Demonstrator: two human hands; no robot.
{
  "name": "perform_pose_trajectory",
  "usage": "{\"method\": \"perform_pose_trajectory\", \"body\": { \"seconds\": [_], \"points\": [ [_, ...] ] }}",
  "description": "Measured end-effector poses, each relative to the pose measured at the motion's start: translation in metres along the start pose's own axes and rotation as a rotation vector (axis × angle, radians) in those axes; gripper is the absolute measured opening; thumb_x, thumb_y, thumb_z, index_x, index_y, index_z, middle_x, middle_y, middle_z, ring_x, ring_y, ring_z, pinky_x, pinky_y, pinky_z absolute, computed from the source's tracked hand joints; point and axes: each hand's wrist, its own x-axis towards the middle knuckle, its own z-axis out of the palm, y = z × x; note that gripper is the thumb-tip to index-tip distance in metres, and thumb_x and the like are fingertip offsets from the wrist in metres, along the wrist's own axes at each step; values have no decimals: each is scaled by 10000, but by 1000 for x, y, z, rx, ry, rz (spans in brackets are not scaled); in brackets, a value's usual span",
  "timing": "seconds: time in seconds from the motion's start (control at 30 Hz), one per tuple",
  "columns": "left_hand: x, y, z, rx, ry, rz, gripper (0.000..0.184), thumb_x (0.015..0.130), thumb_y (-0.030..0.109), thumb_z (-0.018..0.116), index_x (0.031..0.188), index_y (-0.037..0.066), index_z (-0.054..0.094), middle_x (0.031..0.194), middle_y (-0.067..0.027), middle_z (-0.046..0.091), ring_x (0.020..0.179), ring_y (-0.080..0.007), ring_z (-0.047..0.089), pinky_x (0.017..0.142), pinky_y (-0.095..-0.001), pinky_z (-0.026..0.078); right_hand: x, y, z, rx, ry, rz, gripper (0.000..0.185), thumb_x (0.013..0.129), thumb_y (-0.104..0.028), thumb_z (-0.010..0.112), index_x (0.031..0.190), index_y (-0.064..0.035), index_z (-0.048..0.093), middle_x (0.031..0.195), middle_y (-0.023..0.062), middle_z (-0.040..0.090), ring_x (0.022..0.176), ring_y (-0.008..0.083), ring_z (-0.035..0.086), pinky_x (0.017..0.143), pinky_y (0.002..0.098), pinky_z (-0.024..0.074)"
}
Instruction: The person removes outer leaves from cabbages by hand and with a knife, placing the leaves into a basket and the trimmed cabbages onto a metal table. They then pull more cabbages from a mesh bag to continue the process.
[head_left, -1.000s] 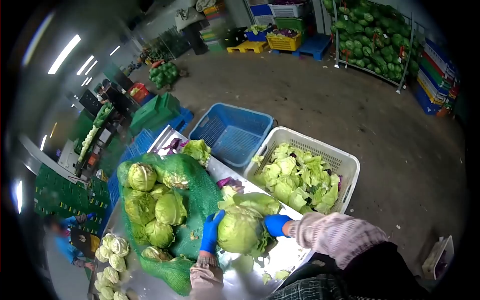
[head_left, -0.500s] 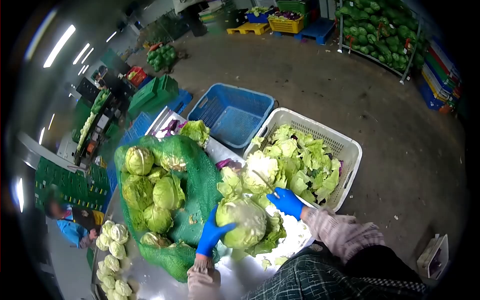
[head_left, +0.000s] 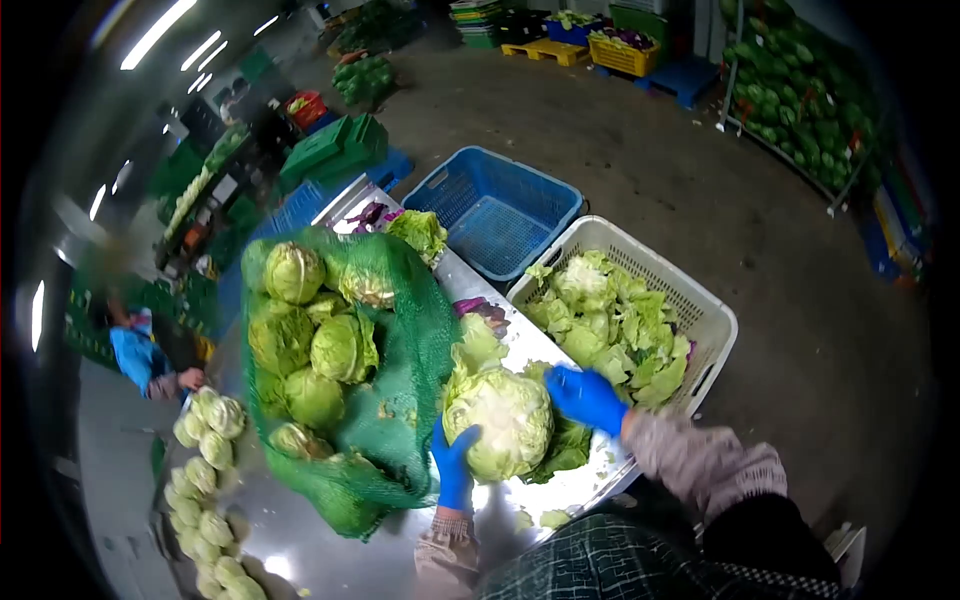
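A pale green cabbage [head_left: 508, 420] rests on the metal table, several outer leaves loose around it. My left hand [head_left: 455, 468], in a blue glove, presses against its near left side with thumb and fingers apart around it. My right hand [head_left: 588, 398], also blue-gloved, is closed at the cabbage's right side. The thin knife seen in it half a second ago is hidden or blurred now. Dark green leaves [head_left: 568, 452] lie under that hand. Left of the cabbage, a green mesh bag [head_left: 405, 340] lies open with several whole cabbages [head_left: 345, 347] inside.
A white crate [head_left: 715, 330] of cut leaves stands beyond the right hand, beside a blue crate [head_left: 505, 210]. Several trimmed cabbages [head_left: 205, 480] line the table's left side. A co-worker in blue [head_left: 140, 355] stands there. Purple scraps [head_left: 480, 310] lie on the table.
A large pale leaf piece that was above the cabbage now lies in the white crate. The cabbage has turned, showing a whiter face. The view has shifted, and the knife no longer shows.
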Motion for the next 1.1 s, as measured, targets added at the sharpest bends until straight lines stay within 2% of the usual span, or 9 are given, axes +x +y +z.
{"method": "perform_pose_trajectory", "body": {
  "seconds": [0.07,0.3,0.53,0.67,0.73,0.87,0.97,1.0,1.1],
  "points": [
    [3,-5,11,-91,-2,10,590,740,14,728,1294,-10,524,1167,-118,615,1020,-237,617,880,-343,523,-43,-21,8,-149,16,-54,493,956,-431,508,1352,-139,472,1002,182,660,787,389,654,676,462,534],
    [-10,-18,22,95,-25,148,773,724,33,789,1395,2,404,1283,-118,523,1132,-219,549,960,-335,488,-48,-50,15,-376,147,-137,565,956,-326,524,1412,-21,390,1195,210,549,791,390,630,608,464,520],
    [-12,-22,31,175,59,188,890,693,86,837,1432,-14,351,1344,-128,478,1207,-227,493,1010,-357,439,-8,-47,13,-429,-45,37,394,960,-367,491,1211,-74,569,1045,217,621,698,374,639,641,430,545],
    [-19,-58,6,536,76,413,964,663,179,866,1444,-19,336,1387,-143,454,1243,-248,472,1023,-367,425,49,31,16,-302,-224,106,564,970,-450,424,1279,19,474,913,252,669,759,434,649,672,509,514],
    [-33,-53,21,280,36,534,1011,644,220,865,1459,-7,311,1410,-138,435,1282,-266,432,1070,-370,368,64,43,23,-200,-211,202,567,967,-483,427,1203,24,519,952,273,661,819,435,651,704,504,513],
    [-57,-25,14,-21,161,130,894,727,76,798,1452,12,278,1354,-143,445,1242,-255,442,1065,-377,376,61,23,26,-145,-41,203,420,967,-401,512,1139,-29,608,974,223,656,805,408,643,665,467,503],
    [-58,-3,-7,382,58,51,1095,635,212,906,1461,-20,226,1367,-182,429,1266,-291,438,1079,-393,385,7,-27,0,-370,147,-242,305,926,-299,545,1169,-120,585,1058,121,630,795,352,635,681,434,541],
    [-48,-8,-19,829,85,412,1210,593,299,932,1484,-26,181,1389,-187,425,1264,-295,460,1056,-389,416,-11,-29,3,-436,114,-235,264,922,-246,541,1141,-106,588,1021,117,586,751,314,629,613,406,546],
    [-21,39,9,1012,-180,397,1187,586,400,922,1475,-21,257,1396,-202,429,1231,-316,513,1017,-402,454,-53,-65,-6,-413,123,-172,308,908,-278,568,1122,-57,575,1070,152,553,781,318,633,595,419,545]
  ]
}}
